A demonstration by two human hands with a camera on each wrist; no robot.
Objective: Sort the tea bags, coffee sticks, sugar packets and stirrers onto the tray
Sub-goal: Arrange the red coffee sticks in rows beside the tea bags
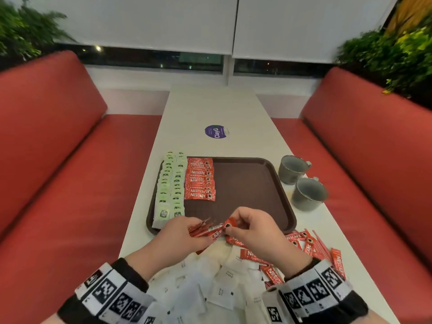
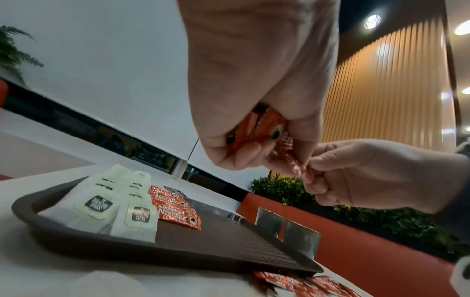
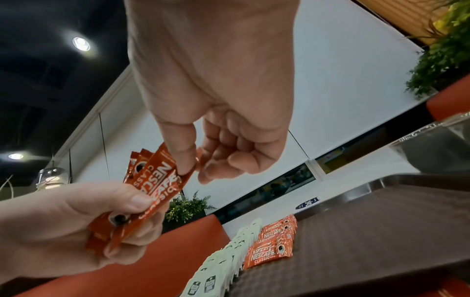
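My left hand (image 1: 187, 232) grips a bundle of red coffee sticks (image 1: 207, 229) just above the near rim of the brown tray (image 1: 257, 183). With thumb and fingers, my right hand (image 1: 243, 222) pinches the end of one stick in that bundle (image 3: 162, 176). On the tray's left side lie two columns of pale green tea bags (image 1: 169, 185) and, beside them, a column of coffee sticks (image 1: 199, 180). More coffee sticks (image 1: 311, 244) lie loose on the table at the near right. White sugar packets (image 1: 210, 277) are heaped under my wrists. No stirrers are visible.
Two grey mugs (image 1: 293, 168) (image 1: 308, 194) stand on the white table (image 1: 210, 108) right of the tray. A round purple sticker (image 1: 216, 131) lies beyond it. Red bench seats (image 1: 70, 183) flank the table on both sides.
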